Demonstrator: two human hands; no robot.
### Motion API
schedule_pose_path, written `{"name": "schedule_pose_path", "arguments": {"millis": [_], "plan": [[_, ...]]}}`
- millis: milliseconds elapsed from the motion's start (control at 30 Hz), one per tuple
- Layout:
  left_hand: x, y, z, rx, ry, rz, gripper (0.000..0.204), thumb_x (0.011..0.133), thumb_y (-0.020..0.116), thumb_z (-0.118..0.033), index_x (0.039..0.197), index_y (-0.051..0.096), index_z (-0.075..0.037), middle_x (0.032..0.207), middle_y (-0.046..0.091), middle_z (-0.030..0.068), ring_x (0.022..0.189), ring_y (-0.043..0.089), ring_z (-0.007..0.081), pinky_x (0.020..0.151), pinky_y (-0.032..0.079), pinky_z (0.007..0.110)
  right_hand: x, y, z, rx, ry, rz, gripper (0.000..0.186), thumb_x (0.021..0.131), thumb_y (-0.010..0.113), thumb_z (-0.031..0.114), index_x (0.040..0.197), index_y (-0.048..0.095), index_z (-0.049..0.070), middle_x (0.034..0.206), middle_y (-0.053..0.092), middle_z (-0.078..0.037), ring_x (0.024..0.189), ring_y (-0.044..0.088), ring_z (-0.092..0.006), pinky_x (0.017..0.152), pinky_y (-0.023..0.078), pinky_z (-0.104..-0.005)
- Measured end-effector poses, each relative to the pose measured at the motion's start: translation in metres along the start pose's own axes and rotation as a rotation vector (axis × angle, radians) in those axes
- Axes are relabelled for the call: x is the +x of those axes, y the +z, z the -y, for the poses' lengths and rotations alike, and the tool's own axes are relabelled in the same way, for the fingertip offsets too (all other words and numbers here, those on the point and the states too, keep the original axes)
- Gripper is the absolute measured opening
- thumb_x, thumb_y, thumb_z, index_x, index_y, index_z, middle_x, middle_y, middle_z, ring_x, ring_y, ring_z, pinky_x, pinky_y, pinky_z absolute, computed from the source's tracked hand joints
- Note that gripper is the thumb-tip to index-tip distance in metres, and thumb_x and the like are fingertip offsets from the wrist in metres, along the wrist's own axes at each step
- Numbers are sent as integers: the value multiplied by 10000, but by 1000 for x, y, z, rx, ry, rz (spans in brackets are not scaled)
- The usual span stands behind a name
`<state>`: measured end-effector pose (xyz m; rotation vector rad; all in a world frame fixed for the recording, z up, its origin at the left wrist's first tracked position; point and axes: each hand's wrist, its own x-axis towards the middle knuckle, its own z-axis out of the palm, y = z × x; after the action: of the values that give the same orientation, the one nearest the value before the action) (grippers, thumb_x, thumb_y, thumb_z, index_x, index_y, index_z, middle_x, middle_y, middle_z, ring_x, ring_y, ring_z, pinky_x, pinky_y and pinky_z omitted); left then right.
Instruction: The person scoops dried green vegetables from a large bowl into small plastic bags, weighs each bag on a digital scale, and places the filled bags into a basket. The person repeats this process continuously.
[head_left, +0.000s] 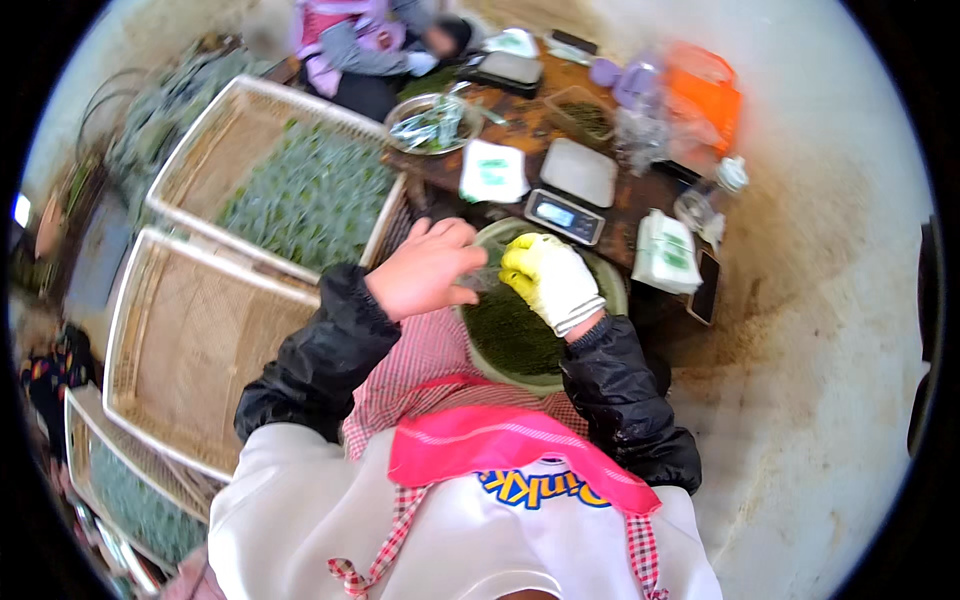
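Observation:
A round pale-green basin [618, 290] holds a heap of dark green loose dried leaves [512, 325], fine like tea. Over the basin's left rim is my bare left hand [432, 268], its fingers and thumb curled around what looks like a small clear plastic bag [484, 279]. My right hand [548, 280], in a white glove with yellow fingertips, hangs above the leaves just right of the bag. Its fingers are bent together and point toward the bag; what they hold, if anything, is hidden.
Beyond the basin, a wooden table carries a digital scale [566, 215], stacks of white packets [494, 171], a bowl of small sachets [433, 124], a plastic tub [583, 115] and a phone [704, 288]. White-framed trays [200, 350] stand left. A co-worker [365, 50] sits at the far side.

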<state>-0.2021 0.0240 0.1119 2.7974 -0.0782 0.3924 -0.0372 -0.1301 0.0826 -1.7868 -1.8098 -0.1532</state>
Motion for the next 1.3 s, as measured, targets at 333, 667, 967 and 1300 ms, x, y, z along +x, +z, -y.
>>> {"name": "schedule_pose_path", "arguments": {"millis": [333,667,967,1300], "plan": [[-179,-61,46,-37,-663,-300,106,812,657,-74,880,648,8,747,611,168,654,602,276,644,496,344,-3,9,52,660,225,-125,228,927,567,21,1142,640,-5,1147,645,-134,1046,618,-221,914,478,-301],[-435,96,77,203,-1433,-524,183,831,642,-210,846,696,-35,735,628,223,656,624,387,615,500,448,-139,100,-22,986,863,319,234,941,561,38,1159,641,9,1109,666,-79,923,624,-133,767,486,-225],[-313,117,73,109,-1303,789,295,879,505,-214,1031,709,-65,1116,666,189,1048,642,327,898,495,469,-158,119,-36,577,537,339,174,910,613,123,1045,699,58,1006,694,-102,896,657,-207,800,512,-307],[72,100,99,418,-138,-307,348,839,631,-351,909,637,-10,963,607,171,1084,533,363,973,365,495,-156,122,-39,436,605,440,198,888,612,166,1046,696,82,1000,682,-153,939,650,-310,820,514,-353]]}}
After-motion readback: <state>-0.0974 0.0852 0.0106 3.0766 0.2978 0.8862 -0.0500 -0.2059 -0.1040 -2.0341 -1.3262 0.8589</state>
